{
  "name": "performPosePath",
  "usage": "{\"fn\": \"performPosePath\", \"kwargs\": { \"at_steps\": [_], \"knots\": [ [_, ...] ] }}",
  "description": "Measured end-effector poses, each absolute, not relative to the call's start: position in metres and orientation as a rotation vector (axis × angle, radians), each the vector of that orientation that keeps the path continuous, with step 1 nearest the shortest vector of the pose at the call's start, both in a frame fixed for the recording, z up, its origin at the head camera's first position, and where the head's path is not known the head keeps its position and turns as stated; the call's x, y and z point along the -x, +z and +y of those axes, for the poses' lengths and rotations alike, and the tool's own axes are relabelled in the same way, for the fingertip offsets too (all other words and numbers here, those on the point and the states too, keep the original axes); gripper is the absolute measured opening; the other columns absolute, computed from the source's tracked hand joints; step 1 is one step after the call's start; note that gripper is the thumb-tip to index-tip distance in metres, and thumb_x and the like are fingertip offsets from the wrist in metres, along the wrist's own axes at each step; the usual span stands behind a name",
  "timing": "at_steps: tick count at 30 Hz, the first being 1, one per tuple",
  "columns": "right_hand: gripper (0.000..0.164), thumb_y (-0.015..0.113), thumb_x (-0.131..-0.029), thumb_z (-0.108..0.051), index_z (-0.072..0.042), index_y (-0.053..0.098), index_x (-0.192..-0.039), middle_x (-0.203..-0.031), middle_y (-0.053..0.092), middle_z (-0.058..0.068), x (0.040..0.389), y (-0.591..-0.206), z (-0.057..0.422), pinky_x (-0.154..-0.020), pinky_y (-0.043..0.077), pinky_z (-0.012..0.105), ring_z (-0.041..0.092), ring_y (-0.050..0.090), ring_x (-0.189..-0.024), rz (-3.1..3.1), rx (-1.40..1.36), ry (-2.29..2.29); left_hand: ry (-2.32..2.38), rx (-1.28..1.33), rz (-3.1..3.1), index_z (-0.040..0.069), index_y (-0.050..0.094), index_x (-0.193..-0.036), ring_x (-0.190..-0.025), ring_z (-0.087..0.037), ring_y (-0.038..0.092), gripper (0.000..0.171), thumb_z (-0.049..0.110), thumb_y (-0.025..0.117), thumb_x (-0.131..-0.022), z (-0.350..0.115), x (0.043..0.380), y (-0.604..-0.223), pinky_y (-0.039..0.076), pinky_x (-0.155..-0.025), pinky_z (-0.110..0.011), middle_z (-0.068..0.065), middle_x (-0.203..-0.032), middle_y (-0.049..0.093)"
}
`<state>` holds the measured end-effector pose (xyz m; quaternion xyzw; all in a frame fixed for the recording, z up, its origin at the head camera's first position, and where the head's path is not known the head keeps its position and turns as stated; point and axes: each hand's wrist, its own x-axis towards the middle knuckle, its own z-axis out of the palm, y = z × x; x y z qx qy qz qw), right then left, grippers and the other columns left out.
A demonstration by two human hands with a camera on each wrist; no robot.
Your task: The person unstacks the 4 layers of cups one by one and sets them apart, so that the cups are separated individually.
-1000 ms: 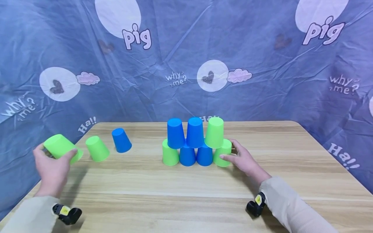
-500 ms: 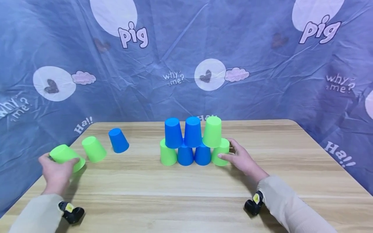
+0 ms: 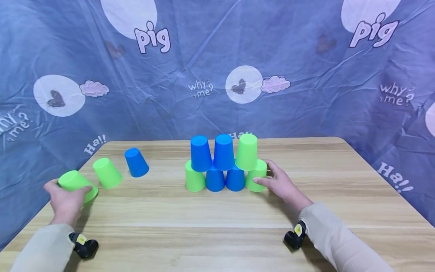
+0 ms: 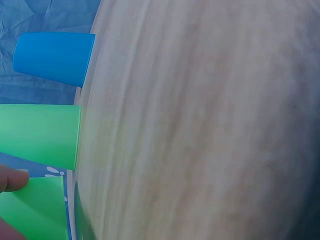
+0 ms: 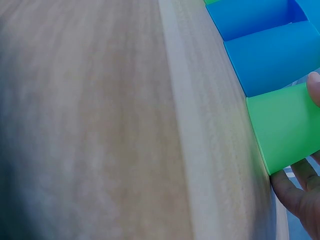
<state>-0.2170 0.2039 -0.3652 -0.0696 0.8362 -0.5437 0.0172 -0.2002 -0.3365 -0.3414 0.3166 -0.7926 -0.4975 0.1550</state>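
Note:
At the table's left side my left hand (image 3: pixel 66 202) grips a green cup (image 3: pixel 73 180), tilted in the head view, its thumb lying across the front. In the left wrist view the rim of that green cup (image 4: pixel 37 210) is close to the tabletop. My right hand (image 3: pixel 283 187) holds the green cup (image 3: pixel 255 182) at the right end of a stack's bottom row, thumb in front and fingers at its right side. Two blue cups (image 3: pixel 215 179) and another green cup (image 3: pixel 195 177) complete that row. Above stand two blue cups (image 3: pixel 223 153) and a green cup (image 3: pixel 247 153), all upside down.
An upside-down green cup (image 3: pixel 107 173) and a blue cup (image 3: pixel 136 163) stand beyond the left hand on the wooden table (image 3: pixel 190 241). A printed blue cloth (image 3: pixel 183 105) hangs behind the table.
My left hand has lowered its green cup towards the table and slightly right. The right hand keeps its hold at the stack, and the head view has shifted slightly.

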Motion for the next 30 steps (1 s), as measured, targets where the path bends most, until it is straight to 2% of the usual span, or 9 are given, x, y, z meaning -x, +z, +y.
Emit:
{"fn": "performPosePath", "kwargs": {
  "at_steps": [19,30],
  "knots": [
    [0.066,0.07,-0.081,-0.018,-0.008,0.036,-0.137,-0.128,0.049,0.018,0.2175,-0.367,0.2044,-0.099,0.037,0.054,0.038,0.046,-0.119,2.576,0.238,-1.729,-1.453,-0.886,-2.332,0.018,-0.008,-0.142,-0.134,-0.046,0.018,0.099,0.011,0.068,-0.079,-0.3421,0.197,-0.3493,0.021,-0.109,-0.056,-0.029,-0.149,0.009],
    [0.067,0.07,-0.081,-0.018,-0.008,0.035,-0.138,-0.13,0.048,0.018,0.2181,-0.3672,0.2047,-0.1,0.036,0.054,0.038,0.045,-0.12,2.578,0.238,-1.727,-1.382,-0.844,-2.338,0.017,-0.003,-0.145,-0.133,-0.044,0.02,0.093,0.009,0.064,-0.081,-0.3404,0.1953,-0.3508,0.02,-0.11,-0.055,-0.025,-0.149,0.013]
  ]
}}
